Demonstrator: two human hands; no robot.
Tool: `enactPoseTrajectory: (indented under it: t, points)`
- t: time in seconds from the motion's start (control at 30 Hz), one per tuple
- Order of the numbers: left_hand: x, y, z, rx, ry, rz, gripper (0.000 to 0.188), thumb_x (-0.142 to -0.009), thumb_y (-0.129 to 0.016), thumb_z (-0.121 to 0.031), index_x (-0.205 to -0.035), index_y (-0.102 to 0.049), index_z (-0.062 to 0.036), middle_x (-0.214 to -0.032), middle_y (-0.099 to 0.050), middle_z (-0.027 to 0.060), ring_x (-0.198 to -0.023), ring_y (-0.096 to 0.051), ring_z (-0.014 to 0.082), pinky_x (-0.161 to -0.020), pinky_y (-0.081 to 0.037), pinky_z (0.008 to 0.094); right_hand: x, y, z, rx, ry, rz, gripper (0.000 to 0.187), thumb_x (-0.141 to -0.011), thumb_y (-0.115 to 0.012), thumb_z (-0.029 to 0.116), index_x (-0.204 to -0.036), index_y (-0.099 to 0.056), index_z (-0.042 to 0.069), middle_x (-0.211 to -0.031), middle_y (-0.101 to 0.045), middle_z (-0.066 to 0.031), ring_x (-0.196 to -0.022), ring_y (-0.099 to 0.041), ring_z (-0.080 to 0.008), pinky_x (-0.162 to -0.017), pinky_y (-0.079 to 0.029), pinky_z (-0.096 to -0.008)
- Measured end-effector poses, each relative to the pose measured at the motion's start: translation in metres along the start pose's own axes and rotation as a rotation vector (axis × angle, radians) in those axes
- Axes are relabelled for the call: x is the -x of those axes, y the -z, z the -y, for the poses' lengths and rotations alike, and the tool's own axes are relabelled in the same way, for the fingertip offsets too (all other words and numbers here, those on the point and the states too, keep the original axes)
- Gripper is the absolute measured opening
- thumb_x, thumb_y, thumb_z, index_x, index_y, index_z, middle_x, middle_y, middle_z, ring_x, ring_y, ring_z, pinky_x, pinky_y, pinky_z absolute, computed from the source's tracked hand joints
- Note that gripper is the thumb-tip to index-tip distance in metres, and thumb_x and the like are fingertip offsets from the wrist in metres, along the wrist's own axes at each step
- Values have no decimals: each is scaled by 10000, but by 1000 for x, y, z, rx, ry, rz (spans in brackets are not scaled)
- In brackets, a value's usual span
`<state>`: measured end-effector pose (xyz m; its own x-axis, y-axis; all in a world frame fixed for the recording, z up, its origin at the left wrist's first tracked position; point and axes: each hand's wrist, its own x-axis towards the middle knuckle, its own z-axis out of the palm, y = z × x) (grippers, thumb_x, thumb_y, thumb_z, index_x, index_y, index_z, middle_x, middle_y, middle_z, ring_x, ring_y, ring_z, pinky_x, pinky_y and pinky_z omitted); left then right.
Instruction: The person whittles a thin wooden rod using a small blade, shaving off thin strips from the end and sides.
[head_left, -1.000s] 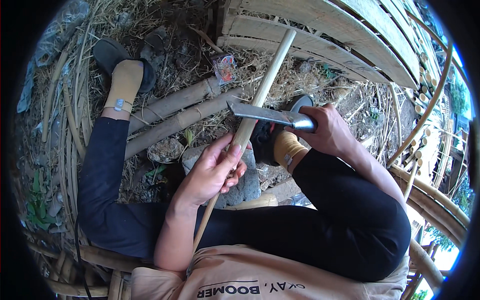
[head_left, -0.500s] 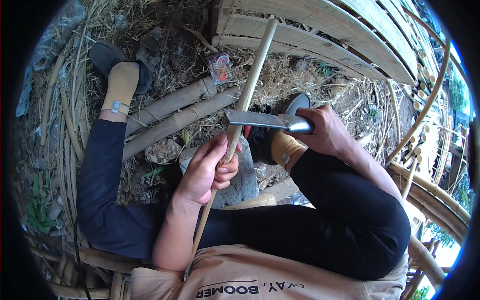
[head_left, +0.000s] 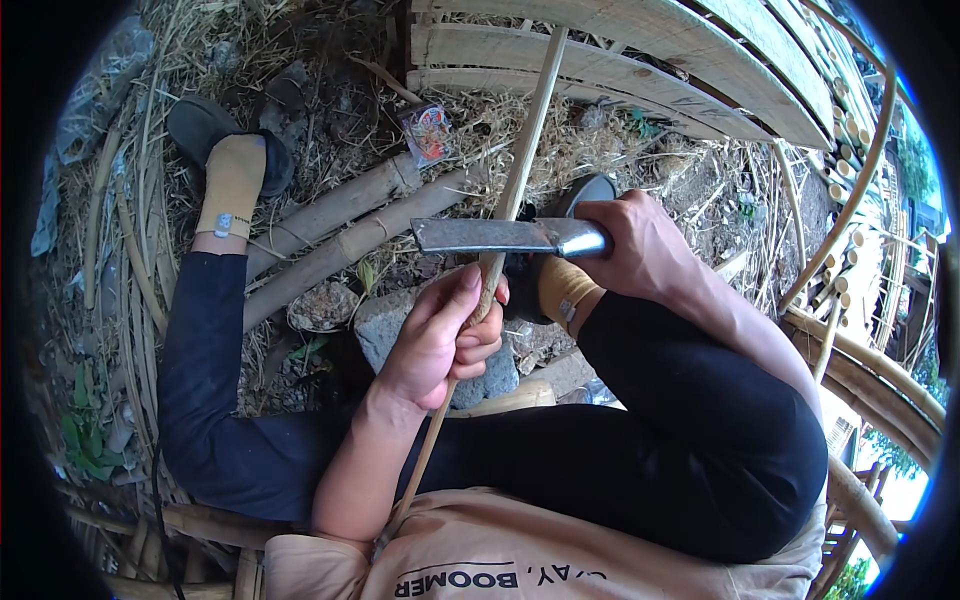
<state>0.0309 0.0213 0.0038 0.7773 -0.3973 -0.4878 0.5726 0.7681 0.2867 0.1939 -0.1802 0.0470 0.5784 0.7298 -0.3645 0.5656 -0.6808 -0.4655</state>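
My left hand is closed round a long bamboo strip. The strip slants from beside my torso, up through the fist, toward the wooden slats at the back. My right hand grips a machete by its handle, most of which the fingers hide. Its broad grey blade lies across the strip just above my left fist and passes in front of it. The blade's squared tip reaches past the strip to the left.
A slatted wooden panel stands at the back. Thick bamboo poles lie between my feet, near a grey stone block. A small printed packet rests on straw. Cut bamboo is stacked at the right, thin strips at the left.
The machete has shifted left across the strip, so more blade now sticks out beyond it. My left hand and the strip have moved slightly right.
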Motion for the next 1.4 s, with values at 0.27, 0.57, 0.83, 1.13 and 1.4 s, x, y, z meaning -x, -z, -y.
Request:
enactPoseTrajectory:
  t: [0.27,0.57,0.83,1.13,1.4]
  points:
    - [4,-17,8,-162,-62,-181,356,-1094,-416,-401,-1008,-532,-75,-612,-356,-61,-477,-240,-3,-400,-178,186,-3,-3,3,150,-126,-6,163,-739,-664,106,-875,-748,79,-757,-703,-189,-724,-707,-377,-706,-577,-462]
    - [8,-26,15,-319,-102,-245,335,-1104,-410,-349,-991,-527,-57,-602,-384,-53,-488,-295,1,-417,-227,197,-3,-3,-11,120,-194,-136,183,-669,-660,88,-830,-725,31,-662,-636,-229,-657,-653,-413,-671,-539,-474]
    - [16,-30,15,-535,-186,-342,347,-1102,-422,-326,-967,-542,-29,-612,-400,-38,-536,-358,29,-475,-277,219,-4,0,-19,153,-197,-167,192,-655,-667,82,-831,-728,37,-669,-638,-227,-669,-654,-418,-671,-538,-475]
    - [28,-26,20,-514,-145,-327,349,-1102,-423,-326,-972,-538,-23,-619,-403,-38,-550,-352,25,-490,-276,214,-10,25,-47,330,-308,-288,154,-739,-662,104,-863,-726,39,-732,-689,-204,-724,-697,-380,-741,-561,-468]
    - [25,-14,23,-461,-140,-279,314,-1100,-426,-347,-1053,-546,-60,-627,-411,-65,-485,-289,-21,-410,-208,168,-8,23,-52,311,-331,-277,172,-746,-672,144,-881,-715,46,-771,-691,-210,-783,-687,-404,-787,-547,-488]
